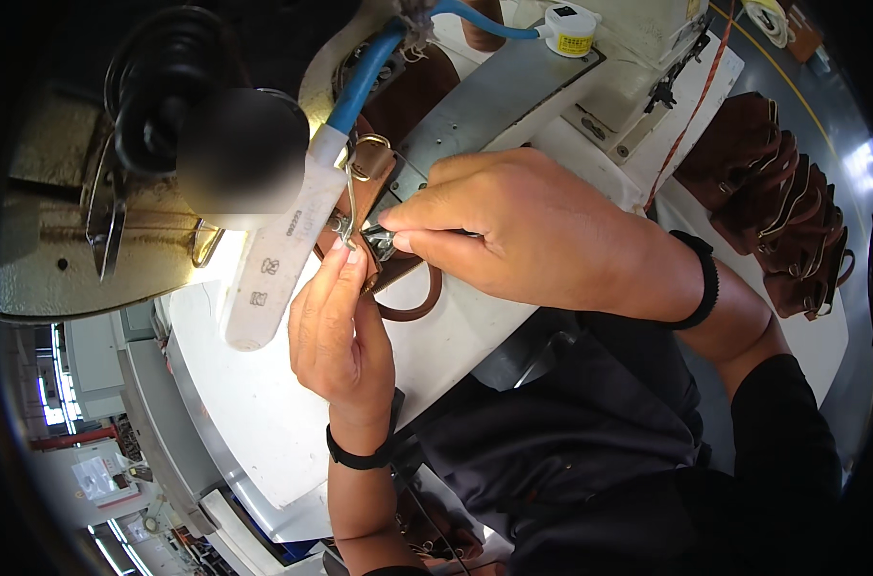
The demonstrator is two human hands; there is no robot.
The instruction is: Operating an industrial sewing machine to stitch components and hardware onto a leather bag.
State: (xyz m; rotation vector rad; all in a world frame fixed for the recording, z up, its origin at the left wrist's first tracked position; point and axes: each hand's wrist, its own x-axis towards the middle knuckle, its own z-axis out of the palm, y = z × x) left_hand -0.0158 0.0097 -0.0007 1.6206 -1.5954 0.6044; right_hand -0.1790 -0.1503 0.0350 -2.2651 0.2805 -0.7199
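Observation:
My left hand (pixel 336 331) comes up from below, its fingertips pinched together beside the small metal parts under the sewing machine's head. From the right my right hand (pixel 509 226) reaches in, thumb and forefinger closed at the shiny presser foot (pixel 384 244). A thin dark bit shows between its fingers, too small to name. What either pinch holds is hidden. Beneath the fingertips lies a brown leather bag piece (pixel 371 173) with a metal ring and a zip. Its round brown strap (pixel 422 305) loops onto the white table.
A white lamp bar (pixel 268 269) with a blue hose (pixel 367 77) hangs left of my hands. The sewing machine (pixel 120 221) fills the left. Several brown leather bags (pixel 777 206) lie at the right on the white table (pixel 264 413). A red cord (pixel 691 115) runs down nearby.

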